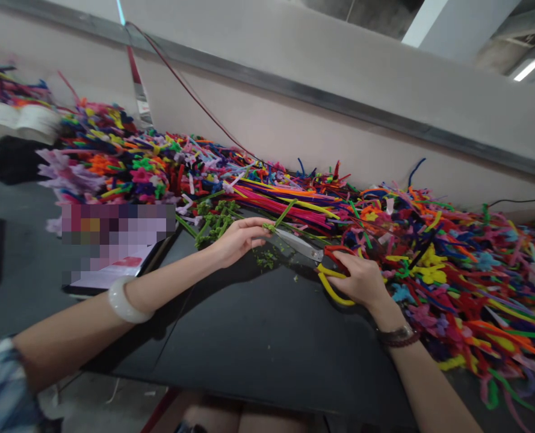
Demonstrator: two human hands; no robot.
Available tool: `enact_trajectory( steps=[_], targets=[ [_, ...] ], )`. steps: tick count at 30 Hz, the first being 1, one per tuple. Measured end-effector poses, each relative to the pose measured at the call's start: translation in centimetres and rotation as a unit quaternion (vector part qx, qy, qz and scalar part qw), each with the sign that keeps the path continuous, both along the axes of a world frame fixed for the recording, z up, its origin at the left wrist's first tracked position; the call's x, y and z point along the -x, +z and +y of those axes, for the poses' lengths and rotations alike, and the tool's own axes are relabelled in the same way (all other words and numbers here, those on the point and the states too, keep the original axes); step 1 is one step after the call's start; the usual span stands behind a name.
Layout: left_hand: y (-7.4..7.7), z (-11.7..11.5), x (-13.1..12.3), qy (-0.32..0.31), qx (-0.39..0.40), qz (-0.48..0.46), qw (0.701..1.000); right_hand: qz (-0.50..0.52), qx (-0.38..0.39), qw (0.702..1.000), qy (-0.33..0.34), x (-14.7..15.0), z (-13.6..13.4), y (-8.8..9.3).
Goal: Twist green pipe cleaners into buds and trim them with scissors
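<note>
My left hand (241, 242) pinches a green pipe cleaner (285, 214) whose free end slants up to the right. In my right hand (361, 278) is a pair of scissors (298, 245) with red and yellow handles. The blades point left, and their tips meet the green stem close to my left fingertips; whether they are cutting into it I cannot tell. Behind my left hand lies a bunch of green twisted pipe cleaners (215, 221). Tiny green clippings (265, 258) are scattered on the dark table (258, 337) below the blades.
A long heap of colourful pipe cleaners (429, 264) runs along the wall and down the right side. Straight pink and yellow stems (289, 204) lie behind my hands. At left stand a tablet (109, 270), partly blurred out, and white rolls (37, 123). A thin cable (190, 96) hangs across the wall.
</note>
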State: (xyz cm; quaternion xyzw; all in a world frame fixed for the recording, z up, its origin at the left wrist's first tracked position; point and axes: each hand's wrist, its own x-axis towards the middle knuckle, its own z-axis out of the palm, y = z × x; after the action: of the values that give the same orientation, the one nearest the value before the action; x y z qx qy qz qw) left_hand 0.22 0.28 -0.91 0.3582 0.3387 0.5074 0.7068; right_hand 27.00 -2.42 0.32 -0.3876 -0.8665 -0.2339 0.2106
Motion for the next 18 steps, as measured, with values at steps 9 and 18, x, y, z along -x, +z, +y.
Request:
enact_trajectory(
  steps=[9, 18],
  targets=[
    [-0.21, 0.19, -0.01, 0.005, 0.029, -0.034, 0.999, -0.007, 0.000, 1.000, -0.015, -0.13, 0.07, -0.01],
    [-0.32, 0.27, -0.05, 0.011, 0.030, -0.041, 0.999, -0.023, 0.008, 0.999, -0.035, -0.48, 0.18, -0.19]
  ],
)
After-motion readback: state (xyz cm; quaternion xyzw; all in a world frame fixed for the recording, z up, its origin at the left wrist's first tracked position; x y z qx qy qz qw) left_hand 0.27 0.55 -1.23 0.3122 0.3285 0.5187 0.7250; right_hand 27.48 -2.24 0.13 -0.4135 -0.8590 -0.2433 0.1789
